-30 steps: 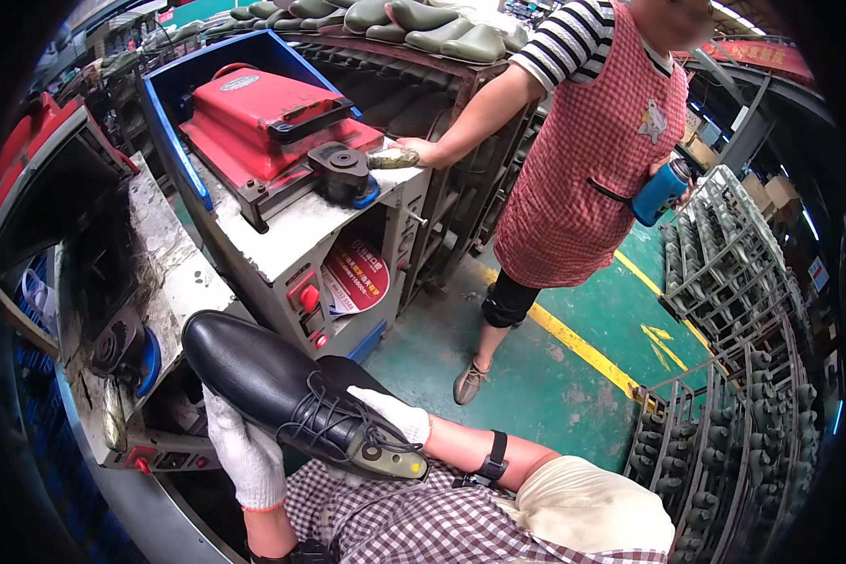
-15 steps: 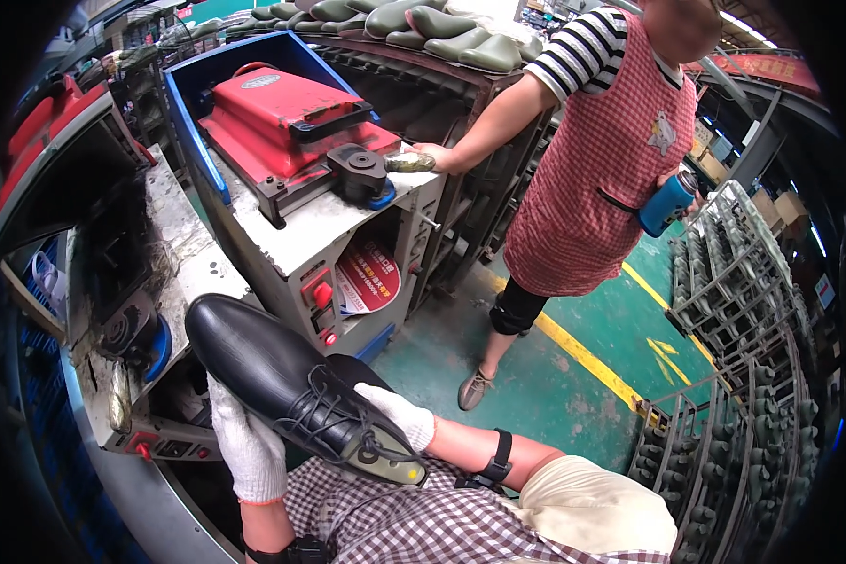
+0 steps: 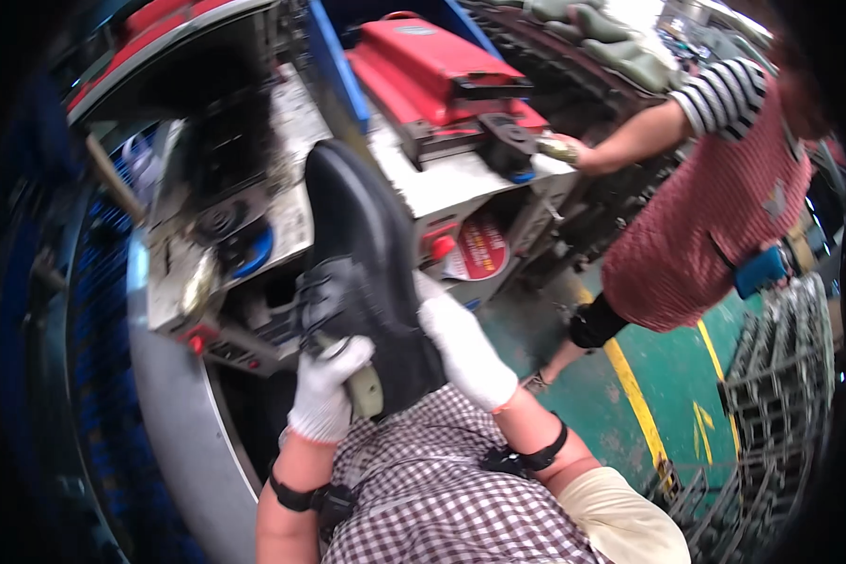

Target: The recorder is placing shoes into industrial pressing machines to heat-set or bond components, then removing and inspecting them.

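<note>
A black leather lace-up shoe (image 3: 359,226) is held tilted in front of me, toe pointing up and away. The pale green end of a shoe last (image 3: 367,390) shows in its opening. My left hand (image 3: 327,387), in a white knit glove, grips the shoe at that opening, thumb over the last. My right hand (image 3: 465,350), gloved likewise, presses against the shoe's right side near the sole and heel; its fingertips are partly hidden behind the shoe. Motion blurs the laces and toe.
Ahead stands a machine with a red cover (image 3: 432,80) and blue side panel (image 3: 340,66). A similar machine (image 3: 174,310) with its lid raised is at left. To the right a person in a red checked apron (image 3: 696,226) reaches to the red-covered machine. Metal racks (image 3: 785,367) stand beyond.
The shoe has turned more upright and rolled, its sole side now facing right. My left hand has shifted onto the opening, my right onto the sole side. The view has swung left.
</note>
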